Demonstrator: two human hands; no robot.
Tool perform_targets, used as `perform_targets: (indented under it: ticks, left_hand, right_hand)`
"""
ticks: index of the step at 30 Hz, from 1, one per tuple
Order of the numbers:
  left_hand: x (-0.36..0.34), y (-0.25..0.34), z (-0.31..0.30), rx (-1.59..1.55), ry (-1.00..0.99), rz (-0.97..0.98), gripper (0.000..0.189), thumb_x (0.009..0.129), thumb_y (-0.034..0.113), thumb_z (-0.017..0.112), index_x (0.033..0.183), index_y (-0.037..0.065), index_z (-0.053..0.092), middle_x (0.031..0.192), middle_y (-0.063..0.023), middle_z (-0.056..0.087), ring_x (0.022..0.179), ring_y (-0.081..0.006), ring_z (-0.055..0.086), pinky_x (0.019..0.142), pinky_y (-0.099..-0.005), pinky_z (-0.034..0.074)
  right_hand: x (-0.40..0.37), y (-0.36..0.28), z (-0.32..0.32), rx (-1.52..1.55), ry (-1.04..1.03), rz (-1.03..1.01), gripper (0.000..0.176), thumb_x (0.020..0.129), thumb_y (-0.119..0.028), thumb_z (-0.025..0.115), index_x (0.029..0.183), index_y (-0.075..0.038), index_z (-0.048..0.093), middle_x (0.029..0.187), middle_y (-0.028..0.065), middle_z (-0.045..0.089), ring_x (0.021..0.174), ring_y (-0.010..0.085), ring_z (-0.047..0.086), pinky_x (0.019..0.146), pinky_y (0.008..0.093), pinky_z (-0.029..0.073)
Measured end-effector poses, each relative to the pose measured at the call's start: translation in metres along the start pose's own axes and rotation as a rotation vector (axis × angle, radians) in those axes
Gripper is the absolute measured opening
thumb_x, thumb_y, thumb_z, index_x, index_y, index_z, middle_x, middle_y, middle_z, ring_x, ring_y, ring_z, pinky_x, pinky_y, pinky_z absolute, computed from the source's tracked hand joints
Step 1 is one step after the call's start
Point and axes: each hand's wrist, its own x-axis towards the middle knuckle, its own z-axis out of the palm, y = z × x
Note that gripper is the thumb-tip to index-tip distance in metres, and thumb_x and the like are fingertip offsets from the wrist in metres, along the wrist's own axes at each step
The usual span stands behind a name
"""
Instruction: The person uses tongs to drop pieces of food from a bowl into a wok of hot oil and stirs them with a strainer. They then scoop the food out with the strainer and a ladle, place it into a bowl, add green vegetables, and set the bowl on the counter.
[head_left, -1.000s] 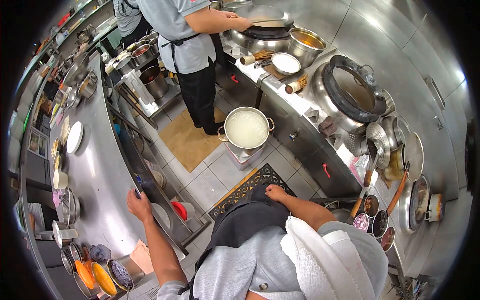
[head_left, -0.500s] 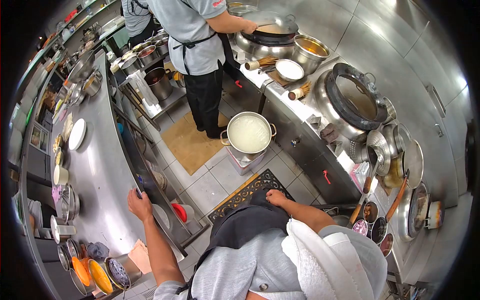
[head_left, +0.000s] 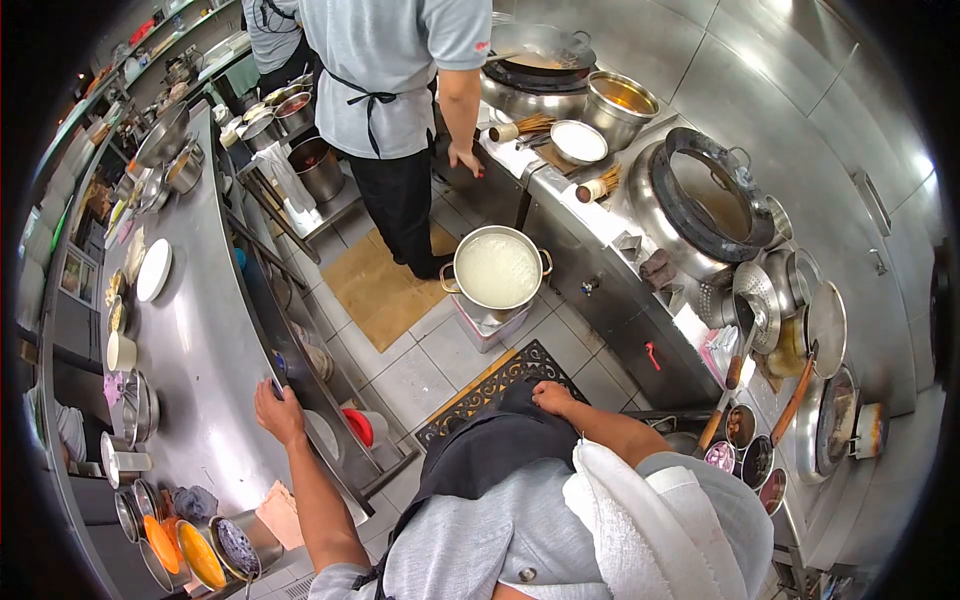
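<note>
My left hand (head_left: 279,412) rests on the edge of the long steel counter (head_left: 215,400), its fingers spread over the top and nothing held. My right hand (head_left: 552,397) lies against my black apron (head_left: 490,435) with its fingers curled in, and no object shows in it. A white towel (head_left: 640,510) hangs over my right shoulder. Nearest to my left hand on the counter is a pink cloth (head_left: 281,514). Beyond my right hand lies a patterned black mat (head_left: 505,390). Ahead, a two-handled pot (head_left: 497,268) of pale liquid stands on a low support.
A co-worker (head_left: 385,100) stands by the far wok (head_left: 540,60); another person (head_left: 272,40) is behind. On the right are a nearer wok (head_left: 710,195), ladles and a strainer (head_left: 765,305). A white plate (head_left: 155,269) and metal containers (head_left: 203,555) stand on the left counter.
The co-worker has turned and shifted slightly; the arm that reached to the far wok now hangs down beside the stove front. My hands have not visibly moved.
</note>
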Motion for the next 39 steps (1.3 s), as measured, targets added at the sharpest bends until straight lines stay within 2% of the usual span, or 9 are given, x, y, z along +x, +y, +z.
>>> perform_targets:
  ticks: [3,13,16,19,33,36,39]
  left_hand:
    - [0.0002,0.001,-0.0019,-0.004,0.018,0.03,0.044,0.08,0.022,0.063,0.121,0.005,0.06,0.132,-0.0165,0.055,0.126,-0.0322,0.047,0.107,-0.0459,0.032]
    - [-0.0002,0.0015,-0.0015,0.016,-0.004,-0.005,0.047,0.081,0.025,0.061,0.124,0.006,0.059,0.135,-0.015,0.053,0.129,-0.0311,0.044,0.109,-0.0459,0.029]
    - [-0.0002,0.0013,-0.0009,0.016,-0.004,-0.011,0.047,0.081,0.025,0.061,0.124,0.007,0.059,0.135,-0.0147,0.053,0.13,-0.0308,0.044,0.109,-0.046,0.029]
    - [0.0002,0.0002,0.0003,0.021,0.001,-0.008,0.046,0.081,0.025,0.062,0.124,0.007,0.059,0.134,-0.0148,0.053,0.129,-0.0309,0.044,0.109,-0.0463,0.03]
    - [-0.0004,-0.0001,-0.0001,0.006,0.015,0.011,0.045,0.081,0.022,0.065,0.123,0.006,0.059,0.133,-0.0145,0.054,0.128,-0.0311,0.045,0.108,-0.0463,0.03]
    - [-0.0006,0.0017,-0.0022,0.009,0.015,0.017,0.046,0.081,0.024,0.061,0.122,0.006,0.06,0.132,-0.0161,0.054,0.127,-0.0317,0.046,0.108,-0.0458,0.031]
    - [-0.0003,0.0001,0.0,0.008,0.02,0.01,0.046,0.08,0.022,0.065,0.122,0.006,0.06,0.133,-0.0152,0.054,0.127,-0.0326,0.045,0.108,-0.0466,0.03]
  right_hand:
    - [0.0048,0.0045,0.0044,0.032,0.006,0.003,0.029,0.078,-0.024,0.068,0.103,-0.011,0.068,0.094,0.007,0.071,0.09,0.0209,0.067,0.082,0.0339,0.05]
    - [0.0075,0.0034,0.0036,-0.012,0.015,-0.021,0.027,0.077,-0.025,0.069,0.101,-0.013,0.069,0.092,0.0058,0.071,0.088,0.02,0.067,0.081,0.034,0.051]
    - [0.0055,0.0026,0.0012,0.037,-0.018,-0.001,0.028,0.077,-0.025,0.068,0.101,-0.01,0.069,0.1,0.0105,0.07,0.095,0.0273,0.066,0.084,0.038,0.05]
    - [0.0072,0.0042,0.0027,0.031,0.004,-0.008,0.026,0.076,-0.026,0.07,0.099,-0.012,0.07,0.093,0.0058,0.071,0.09,0.021,0.067,0.082,0.0349,0.051]
    - [0.0072,0.0064,0.005,0.014,0.023,0.003,0.026,0.076,-0.025,0.07,0.099,-0.012,0.07,0.092,0.0064,0.072,0.089,0.0214,0.067,0.082,0.0348,0.051]
    - [0.0094,0.0083,0.0071,0.019,0.024,0.007,0.026,0.076,-0.023,0.069,0.099,-0.012,0.07,0.092,0.006,0.072,0.089,0.0205,0.067,0.082,0.0342,0.051]
    - [0.0071,0.0069,0.0055,0.016,0.025,0.0,0.025,0.076,-0.022,0.069,0.1,-0.012,0.07,0.092,0.0058,0.072,0.089,0.0195,0.067,0.082,0.0339,0.051]
